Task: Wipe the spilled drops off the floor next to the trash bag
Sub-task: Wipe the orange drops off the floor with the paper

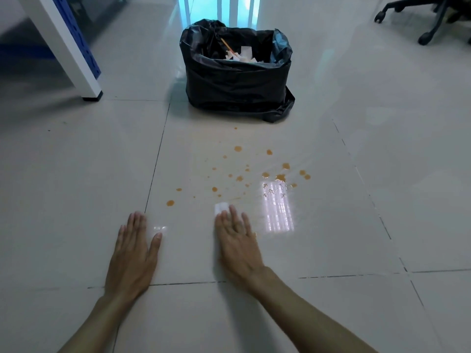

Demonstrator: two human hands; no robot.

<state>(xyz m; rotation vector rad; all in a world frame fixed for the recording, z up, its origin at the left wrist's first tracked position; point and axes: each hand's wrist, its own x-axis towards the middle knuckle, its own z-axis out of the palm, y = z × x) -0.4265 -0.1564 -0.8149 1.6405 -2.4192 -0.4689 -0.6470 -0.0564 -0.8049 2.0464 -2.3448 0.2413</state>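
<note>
Orange drops [239, 178] are scattered over a pale floor tile in front of a black trash bag [237, 77] filled with white scraps. My right hand [238, 247] lies flat on the floor with straight fingers pressing a small white tissue [221, 207], whose far edge pokes out past the fingertips, just short of the nearest drops. My left hand [133, 253] rests flat on the tile to the left, fingers spread, holding nothing. One larger drop [170, 203] lies just beyond the left fingertips.
A white table leg [74, 54] with a blue panel stands at the back left. An office chair's wheeled base [423, 19] is at the back right. A bright window reflection [277, 207] shines on the tile right of my right hand.
</note>
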